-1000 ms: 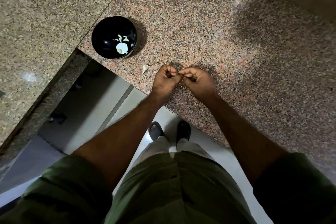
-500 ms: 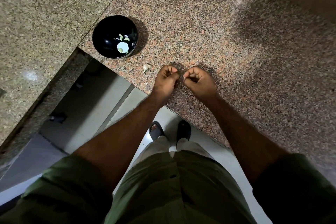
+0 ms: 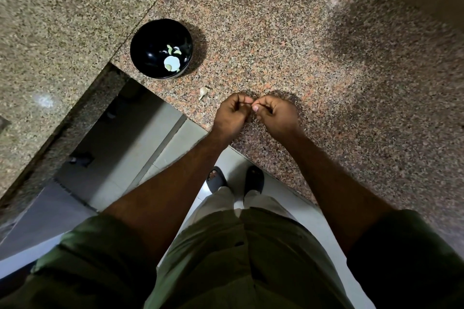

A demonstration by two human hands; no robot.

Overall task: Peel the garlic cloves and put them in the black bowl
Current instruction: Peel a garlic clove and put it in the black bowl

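head camera looks steeply down onto countertop [image 3: 288, 40].

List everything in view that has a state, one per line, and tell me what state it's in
black bowl: upright on the counter, a few pale garlic pieces inside
loose garlic clove: unpeeled, lying on the counter between bowl and hands
left hand: fingers curled, fingertips meeting the right hand's
right hand: fingers curled, pinching something too small to make out
granite counter: bears the bowl and the clove

Speckled polished granite counter [image 3: 301, 32], glossy black bowl [image 3: 150, 40], papery-skinned garlic clove [image 3: 204, 92].
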